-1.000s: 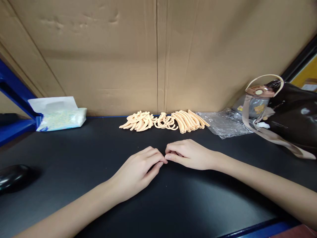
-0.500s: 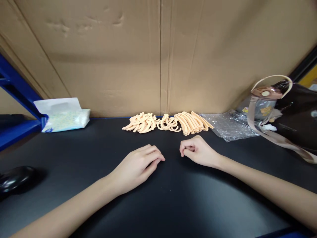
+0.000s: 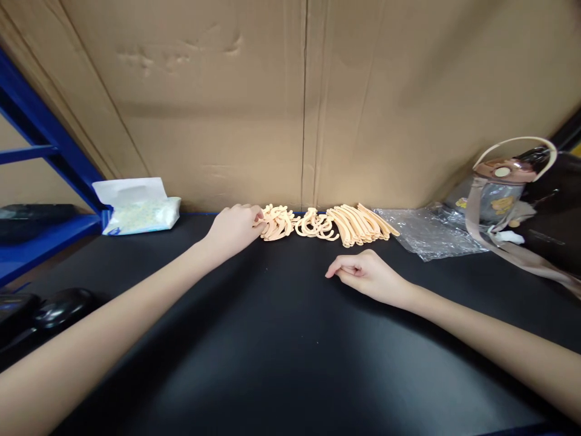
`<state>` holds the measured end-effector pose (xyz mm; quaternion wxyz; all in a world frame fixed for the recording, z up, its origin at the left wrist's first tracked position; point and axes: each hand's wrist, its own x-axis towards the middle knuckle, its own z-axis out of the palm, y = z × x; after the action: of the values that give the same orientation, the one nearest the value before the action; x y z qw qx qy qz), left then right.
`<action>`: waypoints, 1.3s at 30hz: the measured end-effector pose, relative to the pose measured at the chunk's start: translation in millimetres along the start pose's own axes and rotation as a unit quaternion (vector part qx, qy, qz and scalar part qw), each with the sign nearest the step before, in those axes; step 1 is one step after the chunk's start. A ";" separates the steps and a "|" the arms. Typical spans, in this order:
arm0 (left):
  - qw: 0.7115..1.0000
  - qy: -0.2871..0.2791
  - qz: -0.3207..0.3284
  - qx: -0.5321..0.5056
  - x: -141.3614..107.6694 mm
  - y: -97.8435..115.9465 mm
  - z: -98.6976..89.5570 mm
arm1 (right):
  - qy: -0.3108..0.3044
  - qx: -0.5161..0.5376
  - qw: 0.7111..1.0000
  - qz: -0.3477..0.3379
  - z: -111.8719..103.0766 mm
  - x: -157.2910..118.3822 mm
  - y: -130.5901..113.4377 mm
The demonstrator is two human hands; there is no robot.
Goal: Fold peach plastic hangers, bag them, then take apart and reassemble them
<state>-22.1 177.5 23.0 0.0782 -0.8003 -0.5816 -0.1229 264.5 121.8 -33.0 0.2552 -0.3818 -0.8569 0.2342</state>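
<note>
My left hand [image 3: 239, 229] is at the left end of a pile of curved, flat peach-coloured pieces [image 3: 279, 223]. Its thumb and fingertips close together against that pile, and whatever is between them is hidden. Beside this pile lie several thin C-shaped pieces [image 3: 314, 224] of the same colour. Further right, long, nearly straight strips [image 3: 361, 224] lie side by side in a bundle. My right hand [image 3: 365, 275] rests on the black table in front of the strips, apart from them. Its fingers are curled in with the thumb, and nothing shows in them.
A tissue pack [image 3: 140, 212] sits at the back left by a blue metal frame [image 3: 77, 157]. A shiny black object [image 3: 66, 309] lies at the left. Clear plastic wrap [image 3: 420, 233], a strapped bottle [image 3: 492, 194] and a dark bag [image 3: 551, 224] stand right. Cardboard [image 3: 218, 133] walls the back.
My left hand has moved forward and left from the table's middle to the left pile. My right hand stays nearly in place, its fingers slightly straighter. The view has shifted a little left.
</note>
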 end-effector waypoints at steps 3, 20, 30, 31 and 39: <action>0.999 -0.021 0.009 0.025 9.0 -3.6 4.0 | 0.008 0.006 1.000 0.008 -0.2 0.4 -0.6; 0.994 0.030 0.080 -0.072 -38.8 34.5 -8.5 | -0.007 -0.167 0.985 0.040 -14.3 -5.7 -1.1; 0.939 -0.038 0.319 -0.126 -92.5 56.7 -9.4 | 0.017 -0.122 0.991 0.045 -22.0 -13.1 11.3; 0.937 -0.044 0.322 -0.126 -91.9 56.2 -9.8 | 0.015 -0.122 0.991 0.046 -22.3 -12.8 10.8; 0.931 -0.060 0.331 -0.141 -93.5 54.7 -11.6 | -0.020 -0.168 0.985 0.036 -22.6 -11.9 11.6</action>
<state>1.2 72.1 8.2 -0.0346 -0.9561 -0.2639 -0.1224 291.5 124.2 -25.9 0.1613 -0.4448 -0.8749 0.1033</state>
